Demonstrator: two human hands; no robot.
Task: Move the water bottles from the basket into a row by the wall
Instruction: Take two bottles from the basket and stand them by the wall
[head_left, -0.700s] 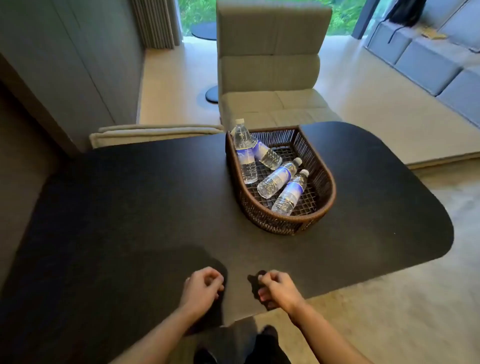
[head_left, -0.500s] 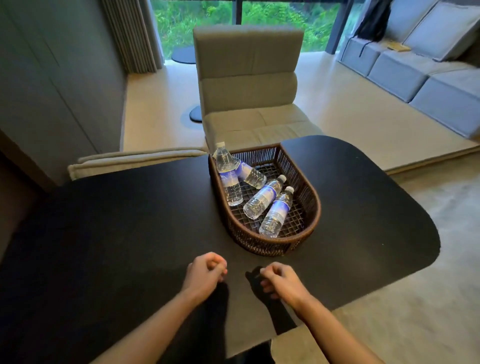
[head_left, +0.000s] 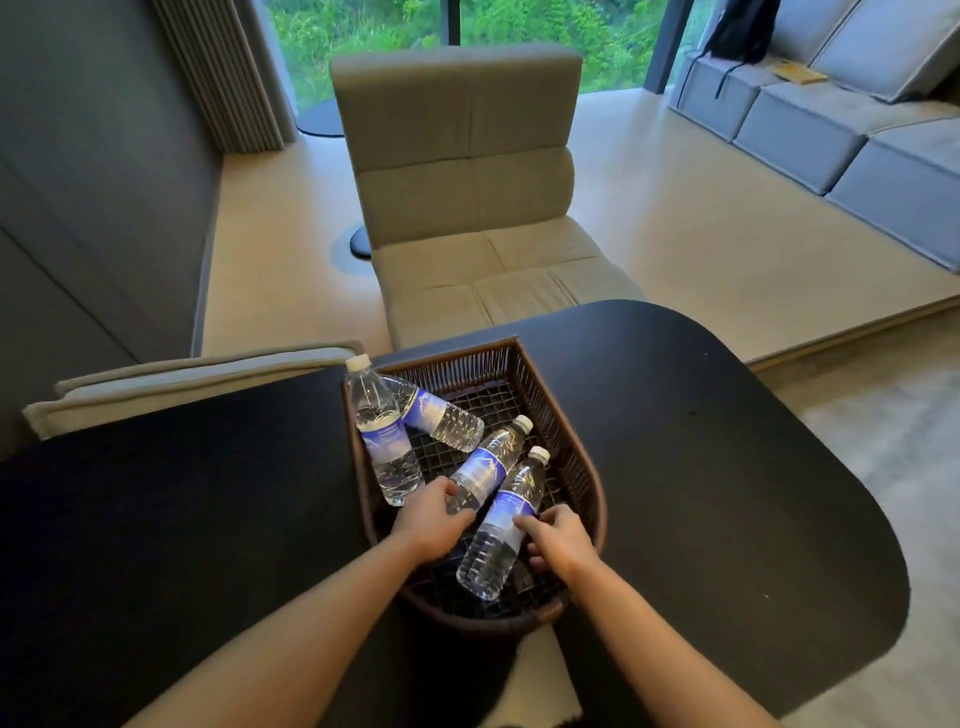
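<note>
A brown wicker basket (head_left: 582, 452) sits on the black table (head_left: 701, 467) and holds several clear water bottles with blue labels. One bottle (head_left: 382, 431) leans against the basket's left wall, another (head_left: 441, 418) lies behind it. My left hand (head_left: 428, 519) is inside the basket, curled around the lower end of a lying bottle (head_left: 491, 465). My right hand (head_left: 558, 538) touches the side of the nearest lying bottle (head_left: 501, 535), fingers wrapping it. The grey wall (head_left: 88, 208) stands to the left, beyond the table.
A beige chair (head_left: 467, 197) faces the table's far side. A folded beige cushion (head_left: 182, 376) lies along the far-left table edge. A grey sofa (head_left: 857, 114) is at the far right. The table's rounded right end drops to the floor.
Both hands have moved forward from the near table edge into the basket and closed onto two lying bottles. The view has shifted closer to the basket.
</note>
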